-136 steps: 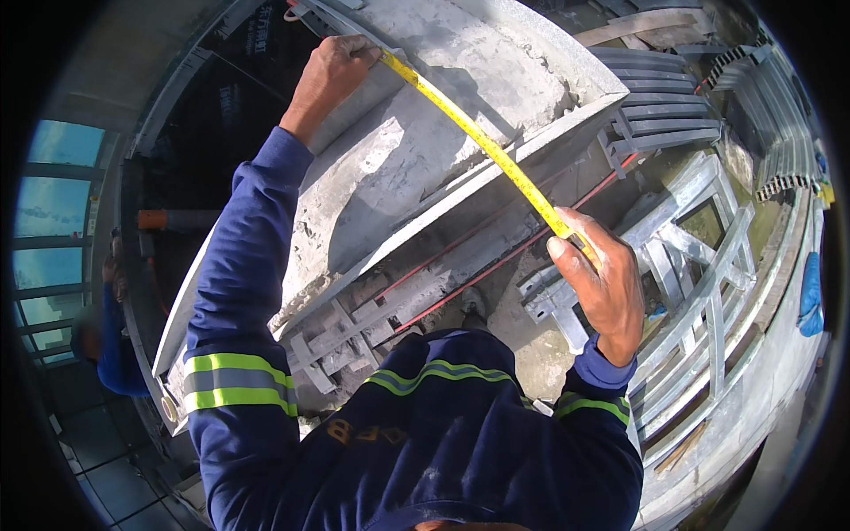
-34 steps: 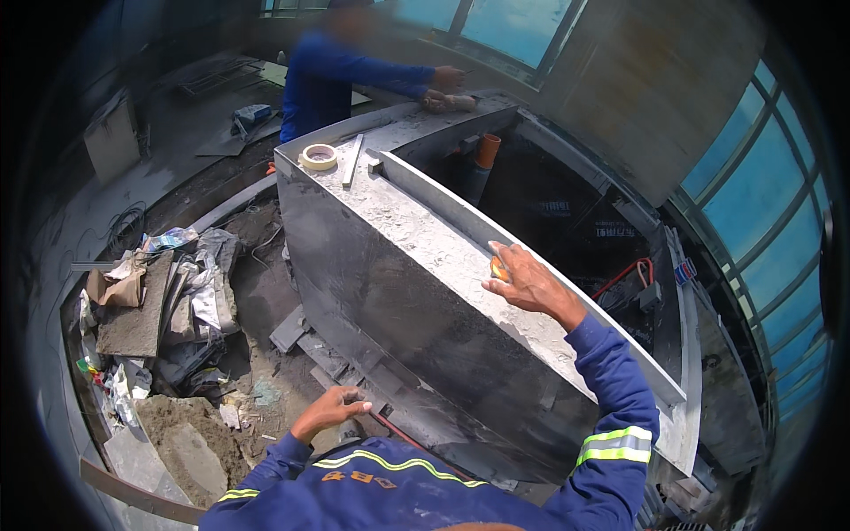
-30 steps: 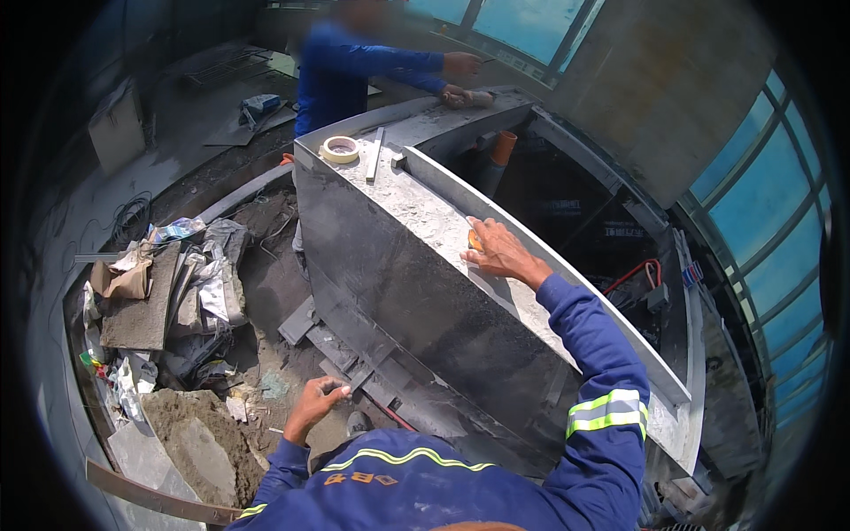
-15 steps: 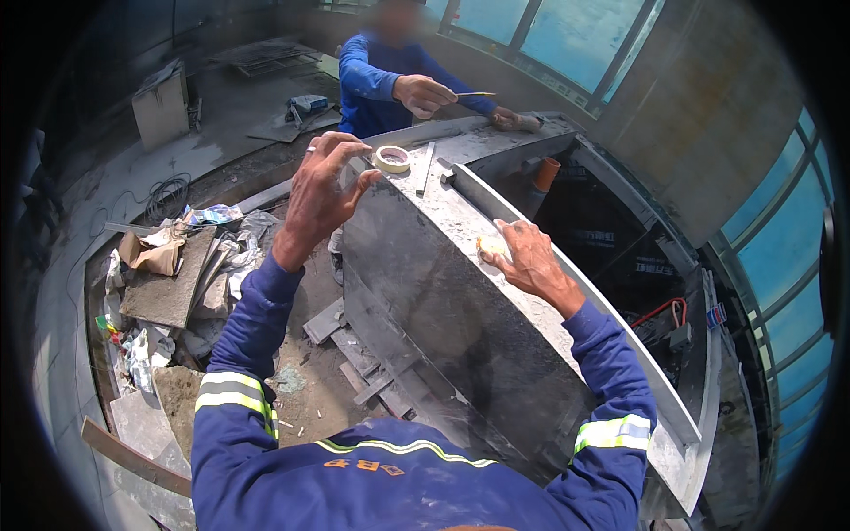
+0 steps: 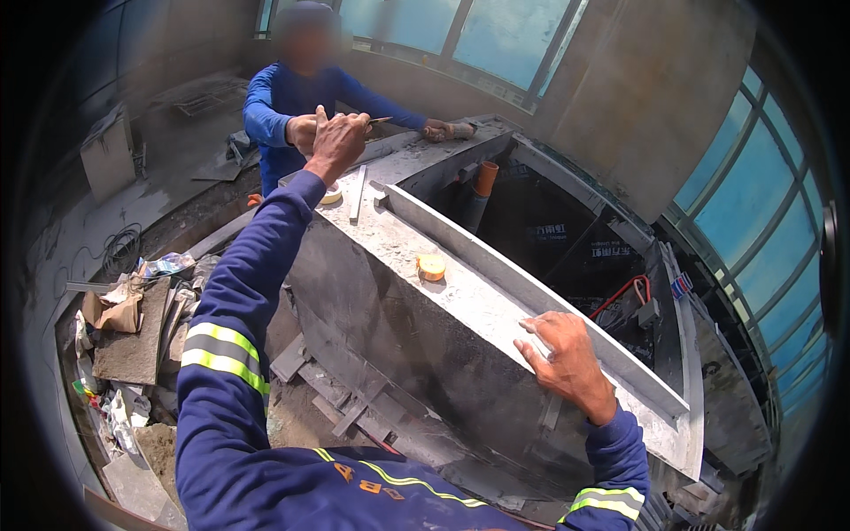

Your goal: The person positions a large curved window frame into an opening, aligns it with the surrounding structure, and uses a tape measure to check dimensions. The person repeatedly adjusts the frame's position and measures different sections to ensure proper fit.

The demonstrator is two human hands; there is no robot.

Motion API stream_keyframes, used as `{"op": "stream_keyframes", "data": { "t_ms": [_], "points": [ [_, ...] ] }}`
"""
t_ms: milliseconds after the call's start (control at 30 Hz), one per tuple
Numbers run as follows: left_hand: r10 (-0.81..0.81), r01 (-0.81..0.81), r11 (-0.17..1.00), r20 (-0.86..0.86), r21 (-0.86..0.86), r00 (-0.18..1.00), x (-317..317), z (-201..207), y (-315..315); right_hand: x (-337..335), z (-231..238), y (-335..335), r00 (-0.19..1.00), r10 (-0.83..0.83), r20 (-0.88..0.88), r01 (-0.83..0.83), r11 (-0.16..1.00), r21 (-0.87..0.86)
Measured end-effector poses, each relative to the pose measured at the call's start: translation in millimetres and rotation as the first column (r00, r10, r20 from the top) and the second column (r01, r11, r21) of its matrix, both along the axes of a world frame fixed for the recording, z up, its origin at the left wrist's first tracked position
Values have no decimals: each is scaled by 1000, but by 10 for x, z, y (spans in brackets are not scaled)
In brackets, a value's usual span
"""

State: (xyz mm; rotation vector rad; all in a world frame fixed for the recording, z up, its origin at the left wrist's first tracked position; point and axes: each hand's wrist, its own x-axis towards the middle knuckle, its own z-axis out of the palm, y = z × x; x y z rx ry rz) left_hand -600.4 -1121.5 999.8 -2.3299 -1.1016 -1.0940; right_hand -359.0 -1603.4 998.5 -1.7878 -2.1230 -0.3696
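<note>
My left hand [image 5: 337,144] reaches far out to a co-worker's hand [image 5: 302,134], its fingers closed at a thin pencil [image 5: 380,119] whose end sticks out to the right. Whether the co-worker's fingers also touch the pencil is hidden behind my hand. My right hand [image 5: 567,358] is over the near part of the dusty stone ledge [image 5: 482,305], fingers bent and apart, with nothing seen in them. A yellow tape measure [image 5: 431,267] lies on the ledge ahead of it. Partly behind my left forearm is a roll of masking tape [image 5: 331,195].
A narrow grey strip [image 5: 358,194] lies near the ledge's far end. An upright stone edging [image 5: 531,296] borders a dark pit with an orange-topped pipe [image 5: 485,180]. Rubble and wrappers [image 5: 133,332] are heaped at left. The co-worker [image 5: 292,97] stands across the ledge.
My left hand has gone from beside the masking tape out to the co-worker's pencil. My right hand has let go of the tape measure and drawn back along the ledge. The view has shifted.
</note>
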Motion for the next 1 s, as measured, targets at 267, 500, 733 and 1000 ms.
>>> {"op": "stream_keyframes", "data": {
  "t_ms": [267,500,733,1000],
  "points": [
    [-310,379,914,355,-146,882,762,396,-1070,430,-117,-220,909,-112,-401,142,989,44],
    [-425,932,-255,895,-259,133,1994,-20,-3500,477,-361,-85,837,60,-545,166,919,357],
    [-407,722,-575,900,-385,155,2966,-314,-4502,1262,-465,-1527,712,-155,-684,512,781,357],
    [-914,838,404,-132,-367,383,3562,-559,-3751,2984,-533,-3989,104,-970,-220,947,164,-277]
  ]
}}
